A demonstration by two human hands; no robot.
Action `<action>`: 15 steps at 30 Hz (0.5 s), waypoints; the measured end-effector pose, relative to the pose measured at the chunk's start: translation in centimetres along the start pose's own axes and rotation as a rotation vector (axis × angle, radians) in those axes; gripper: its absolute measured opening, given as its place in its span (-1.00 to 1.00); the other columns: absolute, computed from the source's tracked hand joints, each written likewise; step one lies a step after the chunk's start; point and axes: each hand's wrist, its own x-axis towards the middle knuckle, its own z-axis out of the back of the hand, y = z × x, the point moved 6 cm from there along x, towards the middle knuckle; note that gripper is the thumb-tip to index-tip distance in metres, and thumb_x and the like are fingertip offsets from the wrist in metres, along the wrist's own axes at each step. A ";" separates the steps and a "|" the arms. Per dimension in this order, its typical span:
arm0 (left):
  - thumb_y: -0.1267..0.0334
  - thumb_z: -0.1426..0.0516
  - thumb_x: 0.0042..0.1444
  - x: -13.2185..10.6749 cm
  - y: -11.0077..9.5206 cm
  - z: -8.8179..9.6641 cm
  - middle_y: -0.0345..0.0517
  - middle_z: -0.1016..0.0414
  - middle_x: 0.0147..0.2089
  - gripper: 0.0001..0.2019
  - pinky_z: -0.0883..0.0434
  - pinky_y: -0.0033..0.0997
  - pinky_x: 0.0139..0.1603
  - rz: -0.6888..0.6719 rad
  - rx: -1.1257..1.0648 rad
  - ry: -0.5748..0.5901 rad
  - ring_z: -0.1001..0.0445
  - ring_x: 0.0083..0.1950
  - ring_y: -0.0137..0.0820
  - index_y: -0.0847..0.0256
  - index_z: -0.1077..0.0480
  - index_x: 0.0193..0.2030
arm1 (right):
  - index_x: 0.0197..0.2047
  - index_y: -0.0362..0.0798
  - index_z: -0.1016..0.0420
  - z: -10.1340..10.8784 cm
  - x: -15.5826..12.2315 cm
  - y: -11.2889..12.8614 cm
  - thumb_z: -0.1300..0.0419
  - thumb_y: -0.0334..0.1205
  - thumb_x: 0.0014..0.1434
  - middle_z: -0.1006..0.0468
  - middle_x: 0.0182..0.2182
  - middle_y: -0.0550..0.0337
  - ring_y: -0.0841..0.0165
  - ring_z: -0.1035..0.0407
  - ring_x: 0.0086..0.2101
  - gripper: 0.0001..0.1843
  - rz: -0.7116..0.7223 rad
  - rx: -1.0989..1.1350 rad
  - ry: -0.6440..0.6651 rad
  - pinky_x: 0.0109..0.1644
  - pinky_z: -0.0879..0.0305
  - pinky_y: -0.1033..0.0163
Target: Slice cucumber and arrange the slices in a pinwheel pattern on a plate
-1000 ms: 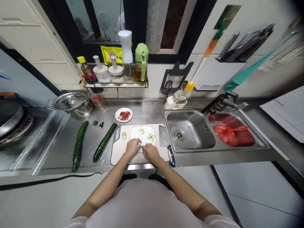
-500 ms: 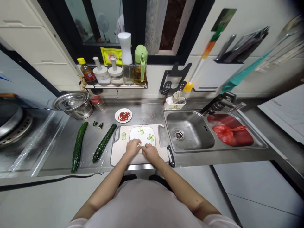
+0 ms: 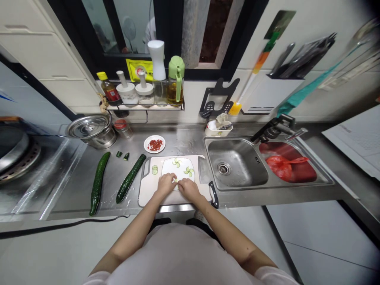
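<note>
My left hand and my right hand meet over the near edge of a white squarish plate. A small pale-green cucumber slice shows at the fingertips of my left hand, which are pinched together. The fingers of my right hand are closed beside it, and what they grip is hidden. On the plate, thin cucumber pieces form two pinwheel patterns, one at the back and one at the right. Under the plate lies a cutting board, with a few stacked cucumber slices at its left.
A knife with a black handle rests at the board's right edge. Two cucumbers and two cut ends lie to the left. Behind the board is a small plate of chopped red bits. A sink is at the right.
My right fingertips have shifted very slightly beside the cucumber slice. Otherwise both hands stay in the same place over the plate.
</note>
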 end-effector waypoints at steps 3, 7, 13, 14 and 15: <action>0.28 -0.15 0.10 0.0 0.0 -0.1 -0.14 -0.51 -0.17 -0.81 -0.23 -0.32 -0.03 -0.006 0.000 -0.007 -0.42 -0.05 -0.28 0.10 -0.45 -0.11 | -0.04 -0.02 -0.48 0.5 0.0 -0.5 0.10 -0.25 0.36 -0.52 -0.16 0.08 0.30 -0.34 -0.14 -0.66 -0.025 0.037 -0.036 -0.19 -0.16 0.29; 0.28 -0.14 0.09 -0.1 0.0 -0.1 -0.13 -0.51 -0.17 -0.80 -0.23 -0.29 -0.04 -0.019 0.001 -0.024 -0.42 -0.05 -0.26 0.11 -0.44 -0.12 | -0.09 -0.01 -0.50 0.5 -0.1 -0.5 0.11 -0.24 0.36 -0.53 -0.19 0.10 0.30 -0.34 -0.14 -0.66 -0.009 0.031 -0.057 -0.20 -0.14 0.30; 0.30 -0.13 0.09 -0.3 0.2 0.1 -0.12 -0.51 -0.21 -0.80 -0.26 -0.33 -0.08 -0.049 -0.075 -0.061 -0.44 -0.11 -0.29 0.13 -0.45 -0.12 | -0.10 -0.01 -0.49 0.2 -0.3 -0.2 0.05 -0.22 0.34 -0.53 -0.19 0.10 0.30 -0.34 -0.14 -0.71 -0.003 0.033 -0.074 -0.20 -0.14 0.30; 0.31 -0.13 0.08 -0.4 0.3 0.2 -0.12 -0.51 -0.21 -0.80 -0.27 -0.34 -0.09 -0.055 -0.098 -0.075 -0.44 -0.12 -0.30 0.14 -0.45 -0.12 | -0.09 -0.01 -0.49 0.3 -0.3 -0.3 0.05 -0.22 0.34 -0.53 -0.19 0.10 0.30 -0.34 -0.14 -0.71 -0.010 0.041 -0.086 -0.20 -0.14 0.30; 0.32 -0.13 0.07 -0.4 0.5 0.3 -0.12 -0.50 -0.22 -0.79 -0.28 -0.35 -0.09 -0.059 -0.121 -0.093 -0.45 -0.13 -0.30 0.15 -0.45 -0.13 | -0.08 -0.01 -0.49 0.4 -0.2 -0.4 0.05 -0.22 0.34 -0.53 -0.19 0.10 0.30 -0.34 -0.14 -0.71 -0.016 0.052 -0.098 -0.19 -0.15 0.30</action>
